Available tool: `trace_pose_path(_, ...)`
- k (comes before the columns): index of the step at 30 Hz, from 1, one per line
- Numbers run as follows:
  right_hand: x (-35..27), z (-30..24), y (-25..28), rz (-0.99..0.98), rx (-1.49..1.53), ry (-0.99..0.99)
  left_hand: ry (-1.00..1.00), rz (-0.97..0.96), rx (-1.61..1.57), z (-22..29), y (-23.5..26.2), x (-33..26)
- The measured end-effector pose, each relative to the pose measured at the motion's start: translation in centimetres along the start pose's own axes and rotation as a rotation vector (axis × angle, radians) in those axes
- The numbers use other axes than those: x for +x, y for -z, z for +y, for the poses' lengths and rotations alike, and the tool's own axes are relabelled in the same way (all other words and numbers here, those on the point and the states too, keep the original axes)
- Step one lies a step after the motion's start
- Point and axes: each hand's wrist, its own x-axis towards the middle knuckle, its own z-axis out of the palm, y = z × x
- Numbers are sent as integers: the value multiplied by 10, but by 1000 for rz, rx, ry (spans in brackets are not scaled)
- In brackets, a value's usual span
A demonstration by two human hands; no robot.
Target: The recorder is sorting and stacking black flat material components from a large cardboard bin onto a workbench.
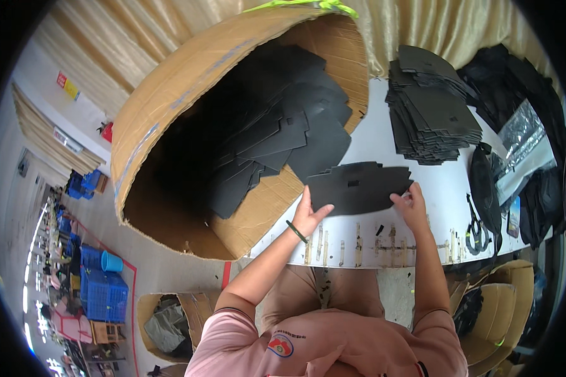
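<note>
- 2 hands held 1 black die-cut sheet (358, 187) flat above the near edge of the white tabletop (383, 132), seen from the head camera; it was the only view.
- The left hand (308, 217) gripped the sheet's left end, thumb stretched along its lower edge and fingers tucked beneath, probably to keep the floppy piece level. A dark band sat on that wrist.
- The right hand (410, 207) pinched the sheet's right corner between thumb and fingers; how far the hidden fingers were spread I could not tell.
- Holding both ends seemingly kept the thin sheet from sagging and let its notched outline line up with the table edge.
- A large cardboard box (188, 113) lay tipped at the tabletop's left side, its open mouth facing the person, with more loose black sheets (277, 132) spilling toward the table. Its flap crowded the left hand's side.
- A tall stack of black sheets (431, 116) stood near the far right part of the tabletop, well apart from the held sheet.
- Scissors (475, 229) lay by the near right edge, beside dark bags (528, 125) and clear plastic wrap (525, 141).
- Strips of tape (358, 242) lined the near edge under the hands.
</note>
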Motion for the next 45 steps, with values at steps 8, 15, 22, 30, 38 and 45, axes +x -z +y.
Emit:
trace_pose_path(8, -27, 3, -38, -79, 447, -170, -3, 48, 43, -18, 1, -7)
trace_pose_path(15, -62, -20, -32, -340, 1027, -455, 257, 215, -600, -10, 10, -8)
trace_pose_path(22, -42, -32, -27, 100, 187, 123, 817, -169, -749, 23, 7, -7)
trace_pose_path(30, 16, -116, 45, -305, 622, 38, 950, -432, -832, 68, -2, -17)
trace_pose_path(38, 109, -110, 96, 427, 790, -51, 300, -185, -329, 97, 18, 57)
trace_pose_path(45, 188, 36, 174, 417, -184, -406, -76, 853, 1221, 53, 226, 157)
